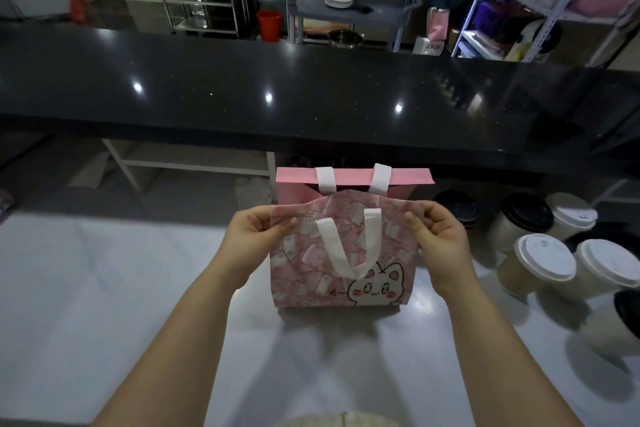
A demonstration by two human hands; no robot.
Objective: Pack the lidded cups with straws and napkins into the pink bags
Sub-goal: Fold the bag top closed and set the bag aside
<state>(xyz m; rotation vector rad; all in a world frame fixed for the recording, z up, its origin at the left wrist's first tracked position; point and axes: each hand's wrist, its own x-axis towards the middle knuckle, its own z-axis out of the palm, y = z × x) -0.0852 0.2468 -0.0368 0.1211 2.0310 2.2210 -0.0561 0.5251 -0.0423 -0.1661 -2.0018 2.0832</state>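
Both hands pinch the top edge of the pink bag (341,253), which stands on the white counter (138,288): left hand (258,236) at its left corner, right hand (438,236) at its right. Lidded cups (540,260) stand nearby, right.

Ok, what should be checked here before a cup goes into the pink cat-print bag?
1. Bag held: ok; the left hand and right hand pinch the top corners of the front panel of the pink cat-print bag.
2. Bag upright: ok; it stands on the white table.
3. Mouth wide enough: cannot tell; only a narrow dark gap shows.
4. Bag's inside: cannot tell; hidden.
5. Cups ready: ok; white-lidded paper cups and black-lidded paper cups stand to the right of the bag.
6. Straws and napkins: not ok; none in view.
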